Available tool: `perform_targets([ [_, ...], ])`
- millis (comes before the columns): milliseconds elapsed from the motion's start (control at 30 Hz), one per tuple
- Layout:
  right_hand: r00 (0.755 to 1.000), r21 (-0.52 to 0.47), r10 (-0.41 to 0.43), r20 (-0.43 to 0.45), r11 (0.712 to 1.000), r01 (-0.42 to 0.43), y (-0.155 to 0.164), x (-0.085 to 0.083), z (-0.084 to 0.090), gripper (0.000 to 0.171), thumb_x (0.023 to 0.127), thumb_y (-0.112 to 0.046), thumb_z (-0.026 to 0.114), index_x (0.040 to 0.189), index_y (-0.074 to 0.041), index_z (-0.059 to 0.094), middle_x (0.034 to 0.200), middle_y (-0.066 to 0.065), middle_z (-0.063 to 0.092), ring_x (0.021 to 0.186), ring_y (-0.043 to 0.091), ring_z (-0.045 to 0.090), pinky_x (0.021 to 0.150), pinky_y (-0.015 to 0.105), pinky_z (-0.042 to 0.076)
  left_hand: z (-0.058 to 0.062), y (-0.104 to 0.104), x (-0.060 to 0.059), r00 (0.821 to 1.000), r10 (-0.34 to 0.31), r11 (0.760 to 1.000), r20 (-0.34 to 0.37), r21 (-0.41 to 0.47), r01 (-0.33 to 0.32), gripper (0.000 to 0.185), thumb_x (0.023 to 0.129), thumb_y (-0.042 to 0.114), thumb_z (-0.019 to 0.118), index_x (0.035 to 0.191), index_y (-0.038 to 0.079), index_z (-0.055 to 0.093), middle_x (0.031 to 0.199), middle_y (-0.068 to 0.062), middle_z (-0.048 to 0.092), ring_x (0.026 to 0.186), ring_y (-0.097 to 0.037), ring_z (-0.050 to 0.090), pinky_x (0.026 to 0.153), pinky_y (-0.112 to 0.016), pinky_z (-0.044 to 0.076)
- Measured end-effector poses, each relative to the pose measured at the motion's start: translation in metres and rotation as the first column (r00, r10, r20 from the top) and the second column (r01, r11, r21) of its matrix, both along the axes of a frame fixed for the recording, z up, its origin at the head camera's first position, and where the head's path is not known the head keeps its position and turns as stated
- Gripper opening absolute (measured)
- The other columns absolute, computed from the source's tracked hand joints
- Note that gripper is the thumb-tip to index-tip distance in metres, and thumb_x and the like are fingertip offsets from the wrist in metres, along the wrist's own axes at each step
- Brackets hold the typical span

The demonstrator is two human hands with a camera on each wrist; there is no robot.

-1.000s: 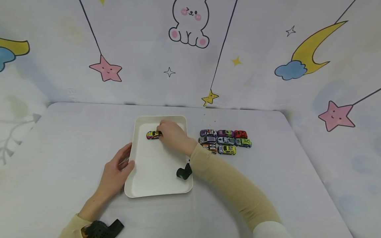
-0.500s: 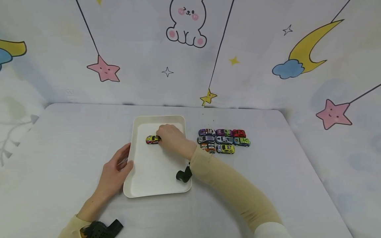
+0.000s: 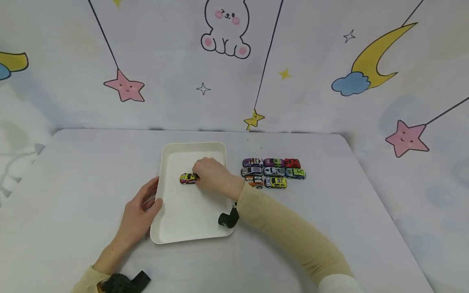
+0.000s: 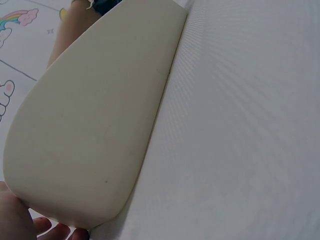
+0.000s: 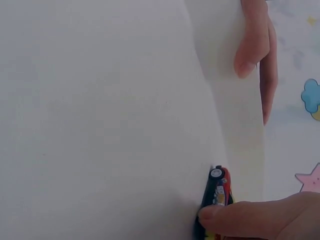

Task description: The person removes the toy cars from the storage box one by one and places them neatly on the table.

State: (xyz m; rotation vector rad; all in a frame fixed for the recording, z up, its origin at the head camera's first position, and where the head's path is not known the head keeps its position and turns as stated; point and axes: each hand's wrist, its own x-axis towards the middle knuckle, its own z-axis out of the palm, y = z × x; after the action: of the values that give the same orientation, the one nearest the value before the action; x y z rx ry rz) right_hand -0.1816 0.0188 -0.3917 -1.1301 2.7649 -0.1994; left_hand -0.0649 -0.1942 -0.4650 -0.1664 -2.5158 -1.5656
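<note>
A white rectangular tray [image 3: 183, 219] lies on the table. My left hand [image 3: 141, 207] holds its left side, the thumb over the rim and the fingers along the outer wall. Inside the tray, my right hand [image 3: 214, 175] pinches a small toy car [image 3: 187, 178], yellow and red with dark windows. In the right wrist view the thumb presses on the side of the toy car [image 5: 220, 192], and part of the car is hidden behind it. The left wrist view shows the tray's outer wall [image 4: 95, 115] standing on the white cloth.
Several more toy cars [image 3: 274, 171] stand packed in rows on the table, right of the tray; my right forearm [image 3: 286, 228] passes close in front of them. A white cloth [image 3: 84, 183] covers the table. Behind it rises a wall [image 3: 165, 61] with cartoon stars and a bear.
My right hand has slid the toy car toward the near side of the tray. The left hand keeps its hold on the tray. The whole head view has shifted slightly.
</note>
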Motion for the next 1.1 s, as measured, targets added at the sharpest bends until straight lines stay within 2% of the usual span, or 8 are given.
perform_targets([
  [167, 1.000, 0.017, 0.024, 0.005, 1.000, -0.024, 0.004, 0.005, 0.003, 0.005, 0.087, -0.012, 0.075, 0.086, -0.007, 0.073, 0.077, -0.001, 0.064, 0.065, 0.010, 0.041, 0.057, 0.020, 0.033, 0.000, 0.000, 0.002, 1.000, 0.001, 1.000, 0.006, -0.004, -0.001, 0.057, 0.098, 0.006, 0.057, 0.153, 0.014, 0.040, 0.148, -0.019, 0.050, 0.131, -0.037, 0.054, 0.093, 0.000, 0.040],
  [400, 0.998, 0.008, 0.063, 0.027, 0.998, -0.064, 0.015, 0.011, 0.005, 0.006, 0.084, -0.012, 0.076, 0.088, -0.008, 0.073, 0.085, 0.000, 0.070, 0.067, 0.009, 0.045, 0.061, 0.020, 0.039, -0.001, -0.001, 0.002, 1.000, 0.005, 1.000, 0.006, -0.010, -0.005, 0.056, 0.099, 0.007, 0.057, 0.152, 0.012, 0.041, 0.148, -0.019, 0.051, 0.130, -0.037, 0.054, 0.093, 0.000, 0.040],
  [600, 0.995, -0.020, 0.074, 0.061, 0.997, -0.073, 0.026, 0.015, 0.004, 0.007, 0.082, -0.010, 0.076, 0.086, -0.009, 0.070, 0.079, -0.002, 0.065, 0.066, 0.010, 0.042, 0.060, 0.021, 0.036, -0.004, -0.002, 0.001, 1.000, 0.008, 0.999, 0.008, -0.040, -0.007, 0.055, 0.100, 0.009, 0.056, 0.153, 0.010, 0.040, 0.149, -0.016, 0.051, 0.130, -0.035, 0.053, 0.094, -0.002, 0.041],
  [733, 0.994, -0.039, 0.079, 0.079, 0.996, -0.076, 0.032, 0.017, 0.004, 0.008, 0.082, -0.011, 0.076, 0.088, -0.010, 0.070, 0.080, -0.003, 0.065, 0.068, 0.010, 0.046, 0.062, 0.021, 0.040, -0.005, -0.003, 0.000, 1.000, 0.012, 0.999, 0.004, -0.048, -0.011, 0.055, 0.100, 0.010, 0.055, 0.153, 0.010, 0.040, 0.149, -0.016, 0.051, 0.131, -0.031, 0.054, 0.094, -0.001, 0.041],
  [833, 0.994, -0.047, 0.075, 0.073, 0.996, -0.072, 0.039, 0.018, 0.003, 0.011, 0.083, -0.012, 0.076, 0.094, -0.011, 0.072, 0.087, -0.003, 0.067, 0.072, 0.011, 0.051, 0.067, 0.023, 0.045, -0.005, -0.004, 0.000, 1.000, 0.009, 0.999, 0.002, -0.046, -0.009, 0.055, 0.100, 0.010, 0.055, 0.153, 0.010, 0.040, 0.149, -0.016, 0.051, 0.132, -0.020, 0.054, 0.094, -0.001, 0.041],
  [967, 0.996, -0.094, 0.059, 0.061, 0.994, -0.053, 0.050, 0.020, 0.003, 0.018, 0.086, -0.014, 0.074, 0.104, -0.012, 0.073, 0.099, 0.000, 0.069, 0.082, 0.012, 0.058, 0.075, 0.025, 0.051, -0.005, -0.004, 0.000, 1.000, 0.006, 0.999, -0.003, -0.042, -0.007, 0.055, 0.100, 0.010, 0.056, 0.153, 0.010, 0.040, 0.149, -0.016, 0.050, 0.127, 0.009, 0.049, 0.094, -0.001, 0.041],
  [1000, 0.997, -0.117, 0.058, 0.060, 0.992, -0.050, 0.053, 0.021, 0.004, 0.020, 0.087, -0.014, 0.074, 0.106, -0.011, 0.073, 0.101, 0.000, 0.069, 0.084, 0.012, 0.059, 0.076, 0.025, 0.052, -0.004, -0.003, 0.000, 1.000, 0.008, 0.999, -0.004, -0.041, -0.008, 0.055, 0.100, 0.009, 0.056, 0.153, 0.010, 0.040, 0.149, -0.016, 0.051, 0.125, 0.012, 0.047, 0.093, -0.001, 0.041],
  [1100, 0.996, -0.194, 0.071, 0.049, 0.979, -0.060, 0.060, 0.023, 0.005, 0.023, 0.088, -0.015, 0.074, 0.110, -0.009, 0.072, 0.107, 0.003, 0.070, 0.090, 0.014, 0.063, 0.079, 0.027, 0.054, -0.003, -0.002, 0.000, 1.000, 0.008, 0.999, -0.008, -0.037, -0.008, 0.055, 0.100, 0.009, 0.056, 0.153, 0.011, 0.040, 0.149, -0.017, 0.051, 0.125, 0.012, 0.048, 0.093, -0.001, 0.041],
])
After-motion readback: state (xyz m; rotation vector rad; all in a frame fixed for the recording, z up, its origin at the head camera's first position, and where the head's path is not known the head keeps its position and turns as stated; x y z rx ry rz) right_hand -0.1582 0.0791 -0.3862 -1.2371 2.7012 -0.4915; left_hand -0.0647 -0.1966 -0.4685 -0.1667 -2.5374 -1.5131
